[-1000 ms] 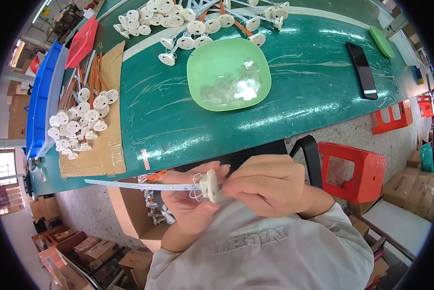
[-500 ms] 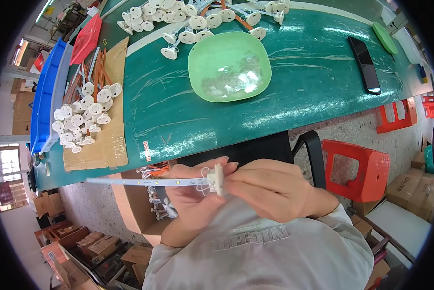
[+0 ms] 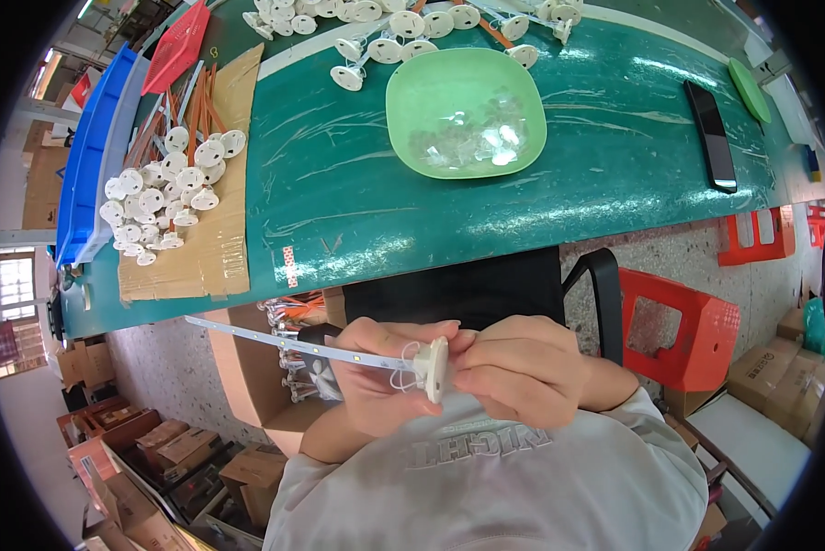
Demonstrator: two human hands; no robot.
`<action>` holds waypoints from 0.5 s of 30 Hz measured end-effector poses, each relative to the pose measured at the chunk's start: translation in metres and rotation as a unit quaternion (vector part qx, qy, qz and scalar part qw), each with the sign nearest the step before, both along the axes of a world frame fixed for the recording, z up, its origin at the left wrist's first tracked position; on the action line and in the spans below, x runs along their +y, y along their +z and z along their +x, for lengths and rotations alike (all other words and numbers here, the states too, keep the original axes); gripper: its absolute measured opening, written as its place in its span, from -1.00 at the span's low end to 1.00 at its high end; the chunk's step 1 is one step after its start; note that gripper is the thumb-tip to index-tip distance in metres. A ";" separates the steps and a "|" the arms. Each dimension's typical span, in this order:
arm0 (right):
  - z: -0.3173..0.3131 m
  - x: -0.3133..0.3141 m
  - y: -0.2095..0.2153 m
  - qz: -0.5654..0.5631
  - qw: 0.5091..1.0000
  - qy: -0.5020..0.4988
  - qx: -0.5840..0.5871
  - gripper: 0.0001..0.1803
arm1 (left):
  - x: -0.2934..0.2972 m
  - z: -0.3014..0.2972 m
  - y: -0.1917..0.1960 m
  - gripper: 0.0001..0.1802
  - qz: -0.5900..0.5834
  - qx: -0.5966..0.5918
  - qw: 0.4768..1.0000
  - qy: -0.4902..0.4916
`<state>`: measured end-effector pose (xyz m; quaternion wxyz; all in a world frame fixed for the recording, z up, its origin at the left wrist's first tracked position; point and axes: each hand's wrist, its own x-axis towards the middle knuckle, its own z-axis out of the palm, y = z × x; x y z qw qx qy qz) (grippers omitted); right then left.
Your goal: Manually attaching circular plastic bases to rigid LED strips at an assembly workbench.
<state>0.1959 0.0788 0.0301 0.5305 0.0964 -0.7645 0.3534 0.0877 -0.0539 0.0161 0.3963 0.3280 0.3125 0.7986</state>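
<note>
Here the left hand (image 3: 374,397) grips a disc (image 3: 437,372).

Black phone (image 3: 711,136) is lying on the green table (image 3: 339,197), near 1 green dish (image 3: 750,90). 1 red stool (image 3: 699,335) is standing beside a black chair (image 3: 468,289); 1 red basket (image 3: 175,48) is resting beside a blue tray (image 3: 96,147).

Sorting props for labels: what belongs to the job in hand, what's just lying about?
Job: pale strip, white round cap; probably also the pile of similar capped strips, green bowl, its clear pieces.

Likely just lying about: phone, red stool, black chair.
</note>
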 end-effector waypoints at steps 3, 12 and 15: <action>-0.002 -0.002 -0.007 0.021 0.998 -0.049 0.015 -0.77 | 0.002 0.002 -0.005 -0.39 0.006 -0.024 1.000 -0.018; -0.006 0.007 -0.008 0.055 0.997 -0.054 0.009 -0.77 | 0.007 -0.006 -0.008 -0.41 -0.010 0.013 1.000 -0.019; -0.007 0.006 -0.001 0.036 0.999 -0.032 0.003 -0.77 | 0.002 -0.007 0.004 -0.44 0.018 -0.013 1.000 -0.013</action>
